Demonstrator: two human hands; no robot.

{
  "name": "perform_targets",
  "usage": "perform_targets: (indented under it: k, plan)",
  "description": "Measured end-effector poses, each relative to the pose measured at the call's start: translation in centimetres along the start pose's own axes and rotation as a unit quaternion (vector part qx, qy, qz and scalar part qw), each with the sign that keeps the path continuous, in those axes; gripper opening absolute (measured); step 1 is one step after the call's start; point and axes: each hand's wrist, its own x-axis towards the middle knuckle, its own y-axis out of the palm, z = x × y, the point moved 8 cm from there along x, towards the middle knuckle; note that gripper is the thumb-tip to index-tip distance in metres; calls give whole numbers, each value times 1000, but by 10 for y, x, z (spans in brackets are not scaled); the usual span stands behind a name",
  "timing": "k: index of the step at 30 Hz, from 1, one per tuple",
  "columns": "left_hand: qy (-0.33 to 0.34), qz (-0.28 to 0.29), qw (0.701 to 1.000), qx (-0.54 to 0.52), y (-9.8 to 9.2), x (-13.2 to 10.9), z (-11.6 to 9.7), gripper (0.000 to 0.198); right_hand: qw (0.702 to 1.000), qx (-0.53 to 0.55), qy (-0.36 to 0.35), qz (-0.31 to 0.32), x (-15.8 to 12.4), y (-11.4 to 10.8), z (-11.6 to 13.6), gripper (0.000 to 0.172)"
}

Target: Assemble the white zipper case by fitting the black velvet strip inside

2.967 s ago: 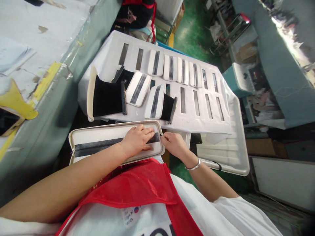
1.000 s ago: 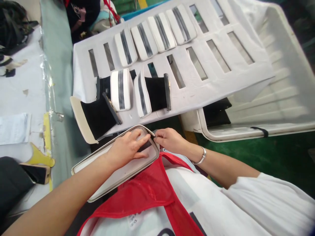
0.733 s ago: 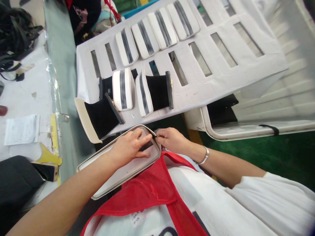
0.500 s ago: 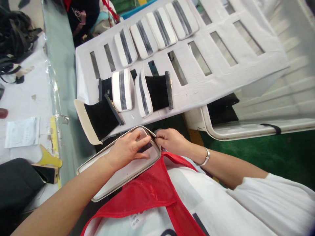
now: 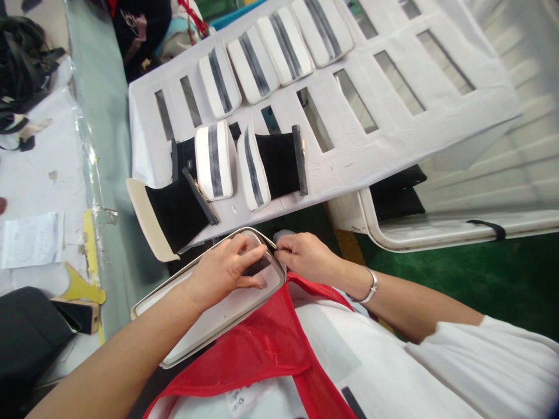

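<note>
A shallow white case (image 5: 205,326) with rounded corners and a raised rim lies slanted against my front, its hollow side facing up. Inside its right end rests my left hand (image 5: 229,262), thumb and forefinger apart, beside a dark patch (image 5: 258,265) on the case floor. My right hand (image 5: 303,253) has its fingers pinched together at the upper right corner of the rim, where a dark edge shows. Its fingertips are partly hidden. Just beyond stand white pieces with black flaps, one (image 5: 177,215) on its side and another (image 5: 279,163) nearby.
A white slotted table (image 5: 393,134) holds several white pieces with grey stripes (image 5: 253,67). At right is a large white bin (image 5: 437,238) with black pieces (image 5: 399,189) inside. The left bench carries black straps (image 5: 26,64), paper (image 5: 32,238) and a phone (image 5: 81,314).
The view has shifted slightly, moving the left bench and slotted table a little leftward. Both hands stay at the same places on the case.
</note>
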Motion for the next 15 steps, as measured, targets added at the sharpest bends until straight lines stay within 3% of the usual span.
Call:
perform_targets:
  k: [8,15]
  plan:
    - [-27,35,999,-12,3,2,5,63,1000,1,4,4,0,0,2,23]
    - [-9,-7,1000,5,2,-1,1,74,1000,-9,9,6,0,1,1,21]
